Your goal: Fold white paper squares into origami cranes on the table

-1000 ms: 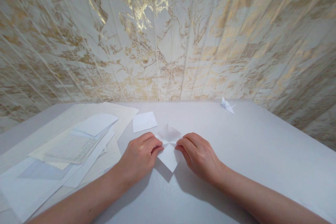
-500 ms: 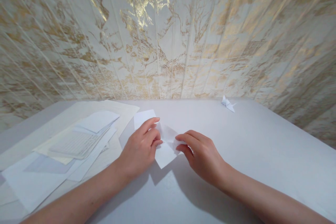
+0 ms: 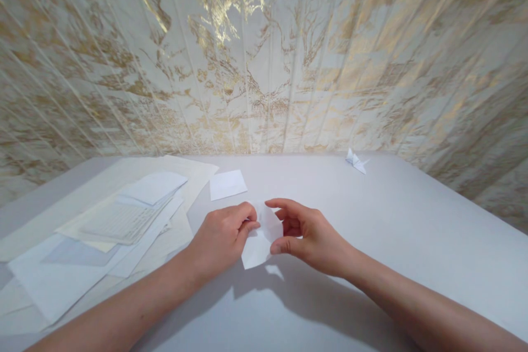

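A small folded sheet of white paper [image 3: 256, 247] is raised just above the table, tilted, with creased flaps standing up. My left hand [image 3: 226, 234] pinches its left side between thumb and curled fingers. Around the right side curves my right hand [image 3: 307, 234], its thumb on the lower right edge and its forefinger at the top edge, the other fingers bent behind. Part of the paper is hidden by my left fingers. Just beyond, a flat white paper piece [image 3: 228, 184] lies on the table.
Overlapping papers and envelopes [image 3: 99, 253] spread over the left of the white table [image 3: 412, 231], one sheet bearing lines of writing. A small folded paper figure [image 3: 355, 161] rests near the back right. Behind the table hangs a gold-patterned white curtain [image 3: 264, 66].
My right hand has let go of its pinch and spread around the paper's right side. The paper has turned and its flaps stand more upright. My left hand has drawn slightly nearer me.
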`<state>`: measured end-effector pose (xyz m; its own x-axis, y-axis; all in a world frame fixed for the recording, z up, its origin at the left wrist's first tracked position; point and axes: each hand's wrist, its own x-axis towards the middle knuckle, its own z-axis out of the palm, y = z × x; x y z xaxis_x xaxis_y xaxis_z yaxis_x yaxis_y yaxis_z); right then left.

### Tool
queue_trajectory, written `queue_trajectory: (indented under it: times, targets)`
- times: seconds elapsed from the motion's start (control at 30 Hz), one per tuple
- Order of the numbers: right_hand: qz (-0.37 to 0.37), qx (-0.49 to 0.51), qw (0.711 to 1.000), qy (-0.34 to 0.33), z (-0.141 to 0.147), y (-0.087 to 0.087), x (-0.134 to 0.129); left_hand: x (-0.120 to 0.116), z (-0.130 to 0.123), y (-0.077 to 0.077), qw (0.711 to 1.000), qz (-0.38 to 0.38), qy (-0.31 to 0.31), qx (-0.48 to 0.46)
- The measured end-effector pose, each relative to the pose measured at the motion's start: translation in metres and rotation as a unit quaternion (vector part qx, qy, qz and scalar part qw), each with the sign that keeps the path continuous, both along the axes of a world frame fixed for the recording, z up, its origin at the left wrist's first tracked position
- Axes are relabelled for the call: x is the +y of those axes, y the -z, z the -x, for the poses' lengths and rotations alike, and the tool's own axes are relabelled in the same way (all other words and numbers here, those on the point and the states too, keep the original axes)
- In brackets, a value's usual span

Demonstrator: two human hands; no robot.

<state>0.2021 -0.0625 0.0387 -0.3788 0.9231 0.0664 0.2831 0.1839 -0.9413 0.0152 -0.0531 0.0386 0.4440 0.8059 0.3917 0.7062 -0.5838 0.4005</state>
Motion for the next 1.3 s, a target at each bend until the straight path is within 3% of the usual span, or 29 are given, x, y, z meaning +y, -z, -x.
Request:
queue_trajectory:
  times: [0.1,0.27,0.4,0.57,0.87,1.1,1.3]
  targets:
    - [0.01,0.08,0.997,-0.015,0.0,0.005,0.002,-0.001,-0.001,-0.002,1.0,0.02,0.011,-0.017]
    - [-0.023,0.121,0.992,0.014,0.003,0.01,0.0,-0.001,-0.003,-0.002,0.996,0.063,0.013,-0.056]
    - [-0.059,0.113,0.992,-0.009,0.004,0.012,-0.004,0.0,-0.004,-0.001,0.993,0.077,0.022,-0.091]
    - [-0.156,0.06,0.985,-0.036,0.003,0.014,-0.007,0.0,-0.004,-0.003,0.982,0.144,-0.004,-0.125]
    - [-0.329,-0.017,0.944,-0.019,0.002,0.019,-0.002,0.002,-0.004,-0.001,0.959,0.23,-0.025,-0.164]
    - [-0.337,0.004,0.941,-0.018,0.003,0.028,-0.001,0.001,-0.006,0.005,0.936,0.265,-0.019,-0.229]
    - [-0.259,0.03,0.965,0.022,0.007,0.031,0.0,0.002,-0.007,0.008,0.95,0.246,-0.017,-0.193]
